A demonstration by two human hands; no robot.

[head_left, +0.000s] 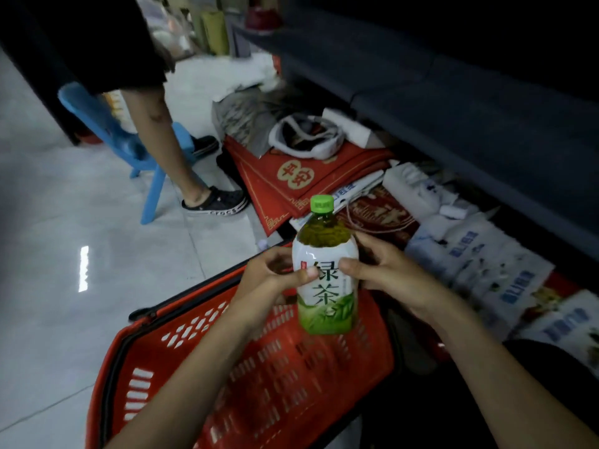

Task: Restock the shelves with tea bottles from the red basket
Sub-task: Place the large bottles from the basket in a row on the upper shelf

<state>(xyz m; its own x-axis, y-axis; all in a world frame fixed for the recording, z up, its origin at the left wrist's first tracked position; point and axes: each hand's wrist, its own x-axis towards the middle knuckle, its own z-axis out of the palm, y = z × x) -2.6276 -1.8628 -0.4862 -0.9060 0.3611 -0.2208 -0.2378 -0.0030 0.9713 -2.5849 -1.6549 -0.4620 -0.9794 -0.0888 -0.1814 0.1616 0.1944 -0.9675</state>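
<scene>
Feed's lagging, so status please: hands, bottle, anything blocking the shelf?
Left hand and right hand both grip green tea bottle, upright over red basket. Not shelved yet. Red mats and printed bags piled below dark shelf.

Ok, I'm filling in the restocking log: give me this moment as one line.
left hand: holds tea bottle | right hand: holds tea bottle | tea bottle: upright, green cap on, over red basket | placed: not yet

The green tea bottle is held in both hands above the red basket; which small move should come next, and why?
Probably carry the green tea bottle up and right, toward the dark shelf: the left hand and right hand grip it upright above the red basket.
</scene>
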